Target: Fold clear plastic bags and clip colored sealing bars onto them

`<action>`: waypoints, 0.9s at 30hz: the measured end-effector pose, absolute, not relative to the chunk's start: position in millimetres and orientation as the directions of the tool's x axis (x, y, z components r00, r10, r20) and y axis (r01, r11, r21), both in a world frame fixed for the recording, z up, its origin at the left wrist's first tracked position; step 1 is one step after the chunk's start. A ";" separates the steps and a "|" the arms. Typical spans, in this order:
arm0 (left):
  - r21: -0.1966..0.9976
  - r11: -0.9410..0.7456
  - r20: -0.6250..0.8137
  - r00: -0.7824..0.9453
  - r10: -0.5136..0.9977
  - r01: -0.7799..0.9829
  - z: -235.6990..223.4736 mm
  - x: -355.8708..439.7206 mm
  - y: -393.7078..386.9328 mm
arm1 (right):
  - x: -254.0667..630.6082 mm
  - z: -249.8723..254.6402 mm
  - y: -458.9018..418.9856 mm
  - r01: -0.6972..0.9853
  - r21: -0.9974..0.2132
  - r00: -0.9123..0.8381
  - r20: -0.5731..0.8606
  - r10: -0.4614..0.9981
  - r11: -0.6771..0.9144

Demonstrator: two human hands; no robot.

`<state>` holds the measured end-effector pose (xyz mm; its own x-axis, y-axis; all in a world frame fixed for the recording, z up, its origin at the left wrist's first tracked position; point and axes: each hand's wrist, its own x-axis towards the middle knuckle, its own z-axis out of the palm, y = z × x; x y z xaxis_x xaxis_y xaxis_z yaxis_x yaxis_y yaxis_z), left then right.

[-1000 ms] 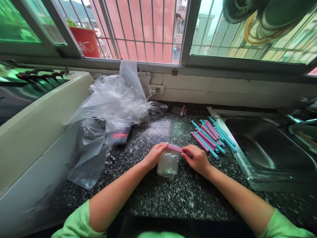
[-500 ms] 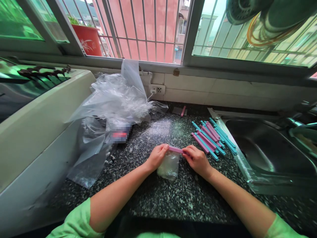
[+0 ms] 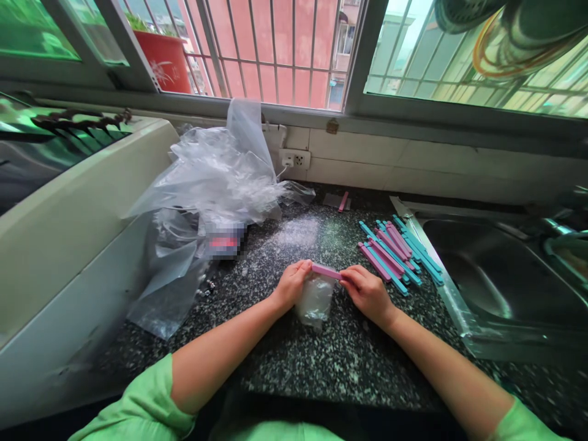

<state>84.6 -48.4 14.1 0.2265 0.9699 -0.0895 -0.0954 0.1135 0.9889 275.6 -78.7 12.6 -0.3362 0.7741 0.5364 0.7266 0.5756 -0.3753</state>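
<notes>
Between my two hands a pink bag sealing clip (image 3: 326,271) lies across the top of a small clear plastic bag (image 3: 315,302), which hangs toward me over the counter. My left hand (image 3: 294,283) is closed on the clip's left end and the bag's corner. The fingers of my right hand (image 3: 367,293) pinch the clip's right end. Just beyond my right hand lies a pile of pink and blue sealing clips (image 3: 390,254). Whether the clip is fully closed over the bag cannot be made out.
A heap of clear plastic bags (image 3: 215,171) covers the back left of the speckled counter (image 3: 285,367). Another pink clip (image 3: 343,202) lies on a small bag near the wall. On the right is a steel sink (image 3: 496,275); a stove (image 3: 59,141) stands left, and a socket (image 3: 294,159) is behind.
Both hands stay on the clip, with the bag hanging from it. The view has shifted slightly, and the clip's pink face shows a little more clearly.
</notes>
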 end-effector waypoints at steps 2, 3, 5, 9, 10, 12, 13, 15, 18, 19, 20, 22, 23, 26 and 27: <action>0.985 0.130 -0.103 0.224 0.969 -0.110 15.1 85.2 -48.7 | 275.4 12.4 -78.7 0.725 -0.369 -0.339 0.544 0.767 0.582; 0.983 0.139 -0.110 0.221 0.969 -0.121 15.5 85.5 -48.8 | 275.2 12.4 -78.8 0.726 -0.365 -0.340 0.547 0.765 0.584; 0.978 0.152 -0.119 0.218 0.969 -0.144 16.0 85.8 -48.9 | 275.0 12.5 -78.8 0.729 -0.355 -0.341 0.553 0.760 0.585; 0.968 0.167 -0.125 0.217 0.968 -0.187 16.8 85.9 -49.6 | 274.7 12.6 -78.9 0.728 -0.336 -0.347 0.570 0.745 0.597; 0.965 0.172 -0.128 0.218 0.967 -0.196 16.9 86.0 -49.9 | 274.6 12.6 -78.9 0.728 -0.330 -0.349 0.577 0.739 0.601; 0.960 0.184 -0.138 0.218 0.966 -0.212 17.1 86.2 -50.4 | 274.6 12.6 -78.7 0.727 -0.316 -0.352 0.592 0.725 0.610; 0.958 0.187 -0.140 0.218 0.966 -0.218 17.2 86.4 -50.6 | 274.6 12.6 -78.6 0.726 -0.308 -0.353 0.600 0.718 0.615; 0.956 0.186 -0.136 0.217 0.967 -0.228 17.3 86.7 -50.8 | 274.4 13.1 -78.4 0.723 -0.292 -0.354 0.622 0.698 0.627; 0.954 0.179 -0.130 0.208 0.970 -0.239 17.7 87.0 -50.9 | 274.0 14.0 -78.0 0.718 -0.268 -0.353 0.655 0.668 0.643; 0.953 0.180 -0.132 0.203 0.970 -0.244 17.8 87.2 -51.1 | 273.9 14.2 -77.9 0.718 -0.263 -0.353 0.661 0.663 0.644; 0.950 0.184 -0.135 0.200 0.970 -0.252 17.8 87.4 -51.2 | 273.9 14.4 -77.8 0.719 -0.260 -0.352 0.664 0.660 0.644; 0.942 0.193 -0.141 0.198 0.970 -0.275 17.4 87.8 -51.4 | 274.1 14.5 -77.7 0.721 -0.258 -0.349 0.667 0.659 0.643; 0.938 0.196 -0.142 0.198 0.970 -0.287 17.0 88.1 -51.5 | 274.3 14.4 -77.7 0.722 -0.257 -0.348 0.668 0.658 0.642; 0.923 0.215 -0.154 0.203 0.967 -0.321 14.6 88.4 -51.0 | 274.9 14.1 -77.7 0.719 -0.240 -0.349 0.687 0.638 0.652; 0.917 0.222 -0.160 0.205 0.966 -0.332 13.7 88.3 -50.6 | 275.1 14.1 -77.7 0.716 -0.231 -0.351 0.696 0.626 0.659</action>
<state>88.3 -50.6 13.7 0.2047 0.9656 -0.1601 -0.3324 0.2224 0.9165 275.1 -77.7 14.1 -0.3515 0.6260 0.6961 0.7157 0.6590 -0.2313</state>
